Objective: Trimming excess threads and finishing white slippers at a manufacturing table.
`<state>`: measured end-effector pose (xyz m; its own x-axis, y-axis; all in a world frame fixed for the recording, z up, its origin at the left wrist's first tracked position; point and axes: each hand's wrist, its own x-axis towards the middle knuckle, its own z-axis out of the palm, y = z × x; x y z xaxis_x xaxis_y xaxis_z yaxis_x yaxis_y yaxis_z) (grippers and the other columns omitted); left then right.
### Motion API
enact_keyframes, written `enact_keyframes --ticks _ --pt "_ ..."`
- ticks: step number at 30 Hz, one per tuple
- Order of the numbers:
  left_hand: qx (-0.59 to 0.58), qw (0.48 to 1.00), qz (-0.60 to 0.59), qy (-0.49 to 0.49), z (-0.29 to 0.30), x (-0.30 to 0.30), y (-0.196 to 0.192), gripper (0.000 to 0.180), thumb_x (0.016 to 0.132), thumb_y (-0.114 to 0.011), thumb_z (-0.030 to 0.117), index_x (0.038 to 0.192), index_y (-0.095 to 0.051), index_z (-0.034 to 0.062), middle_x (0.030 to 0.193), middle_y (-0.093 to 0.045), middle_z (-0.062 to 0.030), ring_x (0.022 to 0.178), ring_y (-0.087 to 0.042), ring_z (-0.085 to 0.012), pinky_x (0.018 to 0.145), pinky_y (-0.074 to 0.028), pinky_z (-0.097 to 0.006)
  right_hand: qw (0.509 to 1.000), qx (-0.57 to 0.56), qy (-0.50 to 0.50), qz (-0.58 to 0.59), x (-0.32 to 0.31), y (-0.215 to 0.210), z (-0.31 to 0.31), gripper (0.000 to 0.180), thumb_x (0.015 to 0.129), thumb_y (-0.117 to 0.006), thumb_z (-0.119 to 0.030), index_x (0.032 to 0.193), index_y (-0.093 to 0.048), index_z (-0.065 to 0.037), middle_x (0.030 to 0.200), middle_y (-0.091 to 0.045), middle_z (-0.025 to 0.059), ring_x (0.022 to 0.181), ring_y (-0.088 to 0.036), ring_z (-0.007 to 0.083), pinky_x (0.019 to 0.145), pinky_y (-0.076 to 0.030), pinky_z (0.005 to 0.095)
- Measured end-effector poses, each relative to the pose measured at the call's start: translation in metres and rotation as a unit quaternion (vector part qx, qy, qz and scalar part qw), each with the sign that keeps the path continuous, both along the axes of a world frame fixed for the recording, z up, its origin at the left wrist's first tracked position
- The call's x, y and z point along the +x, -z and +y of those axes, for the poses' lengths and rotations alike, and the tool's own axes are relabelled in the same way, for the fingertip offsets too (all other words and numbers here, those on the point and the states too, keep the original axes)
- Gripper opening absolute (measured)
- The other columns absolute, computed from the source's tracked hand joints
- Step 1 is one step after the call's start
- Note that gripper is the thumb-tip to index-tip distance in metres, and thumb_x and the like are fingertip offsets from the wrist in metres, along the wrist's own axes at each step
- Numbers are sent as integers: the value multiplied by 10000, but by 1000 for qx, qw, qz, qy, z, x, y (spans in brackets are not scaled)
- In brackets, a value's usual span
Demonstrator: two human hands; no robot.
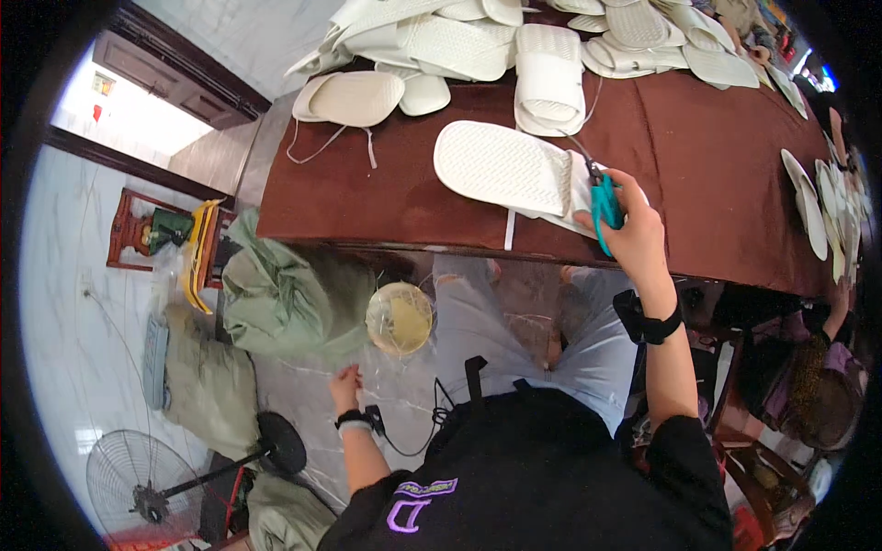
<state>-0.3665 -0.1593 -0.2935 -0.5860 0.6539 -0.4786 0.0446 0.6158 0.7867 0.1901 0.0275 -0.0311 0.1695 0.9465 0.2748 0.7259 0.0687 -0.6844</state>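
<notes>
I have the right hand (636, 231) closed round teal scissors (603, 209), their blades pointing away from it over one end of a white slipper (501, 168), which lies just left of the hand on the brown table (395, 207). Beyond it I see piled slippers (450, 44). The left hand (346, 387) hangs near a bin (400, 320); whether its fingers are curled, I cannot tell.

Black shirt (551, 487): one large purple letter (409, 516) on it
Purple-edged strip (428, 487) beside it: lettering, seemingly too small to read from here
</notes>
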Motion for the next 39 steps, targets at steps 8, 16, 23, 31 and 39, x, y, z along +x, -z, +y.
enact_keyframes --ticks 8,16,23,31,39 --pt "34 999 -1 -29 52 17 12 244 838 -695 163 951 -660 -50 674 -625 -85 528 -579 -147 477 -502 -269 1000 -3 5 -2 -4 1 -2 572 701 -808 -242 1186 -548 -86 1023 -634 138 899 -639 294 744 -510 365" --pt "31 995 -63 -64 68 9 57 222 857 -664 161 947 -619 -38 729 -637 -110 548 -601 -181 502 -524 -296 1000 -7 4 18 -8 -3 0 580 699 -815 -234 1185 -548 -67 993 -639 129 871 -646 265 741 -510 346" --pt "5 995 -86 -50 86 24 73 376 859 -631 134 1175 -499 -21 957 -632 -142 740 -633 -208 634 -536 -333 1000 5 8 10 -5 4 -5 580 701 -815 -220 1189 -544 -65 963 -656 123 841 -653 241 737 -506 330" --pt "42 991 115 53 98 -25 112 522 836 -615 108 1320 -444 17 1180 -606 -132 1037 -594 -246 877 -464 -345 994 14 -30 109 -8 -1 0 591 720 -811 -188 1218 -516 -65 964 -687 100 831 -658 188 739 -505 305" --pt "65 901 -14 428 153 117 -66 312 906 -607 187 1151 -601 -6 1039 -665 -84 970 -598 -152 845 -461 -279 996 -21 90 -2 88 3 -16 673 723 -795 -258 1274 -509 4 963 -650 151 891 -646 230 770 -516 330"
